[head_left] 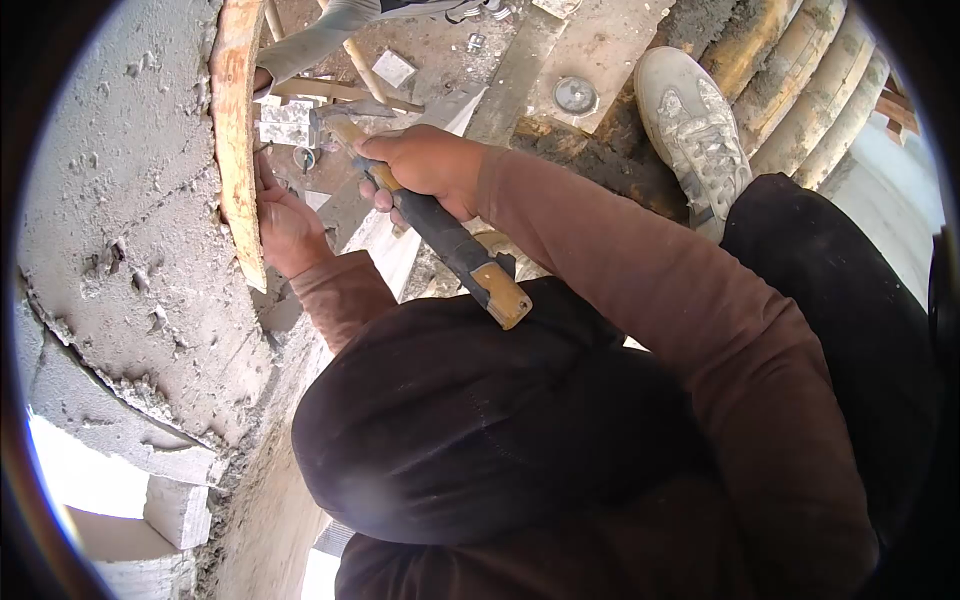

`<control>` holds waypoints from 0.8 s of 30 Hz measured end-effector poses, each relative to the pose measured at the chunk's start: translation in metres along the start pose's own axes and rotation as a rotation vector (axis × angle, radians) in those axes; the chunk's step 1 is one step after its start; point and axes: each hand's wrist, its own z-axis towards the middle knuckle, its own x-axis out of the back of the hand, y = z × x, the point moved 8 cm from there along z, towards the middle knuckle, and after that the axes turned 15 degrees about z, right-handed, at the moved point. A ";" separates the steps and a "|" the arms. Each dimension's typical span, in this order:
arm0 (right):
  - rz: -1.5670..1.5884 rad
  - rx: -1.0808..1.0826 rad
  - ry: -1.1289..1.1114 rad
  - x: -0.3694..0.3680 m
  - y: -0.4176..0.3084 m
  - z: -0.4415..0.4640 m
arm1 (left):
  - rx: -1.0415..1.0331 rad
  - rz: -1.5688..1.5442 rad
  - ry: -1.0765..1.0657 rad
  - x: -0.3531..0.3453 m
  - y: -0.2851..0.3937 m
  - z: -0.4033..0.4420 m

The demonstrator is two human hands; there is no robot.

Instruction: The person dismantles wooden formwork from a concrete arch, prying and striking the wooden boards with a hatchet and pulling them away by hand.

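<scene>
My right hand [430,165] is wrapped around the upper handle of a hammer [450,235]. Black tape covers much of its wooden handle, whose bare butt end hangs over my knee; the head, beyond my fist, is hard to make out. My left hand [290,230] is at the edge of a long wooden strip [235,130], its fingers partly hidden behind the wood. That strip stands along the face of a rough cement-covered wall [130,190], its lower end narrowing to a point.
Another person's sleeved arm [320,45] reaches to the strip's upper part. Bamboo poles [360,65] and a square tile piece [394,68] lie beyond. Round logs [790,80] lie beside my dusty shoe [690,130]. A round metal lid [575,95] rests on a board.
</scene>
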 end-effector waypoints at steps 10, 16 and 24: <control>-0.269 0.045 0.067 0.019 -0.020 -0.010 | -0.042 -0.088 0.022 0.003 -0.003 0.001; -0.216 -0.049 -0.132 -0.026 -0.013 -0.021 | -0.050 -0.063 0.022 0.005 -0.004 -0.001; -0.054 -0.056 0.245 0.013 0.000 -0.004 | -0.098 -0.080 0.045 0.014 -0.016 0.000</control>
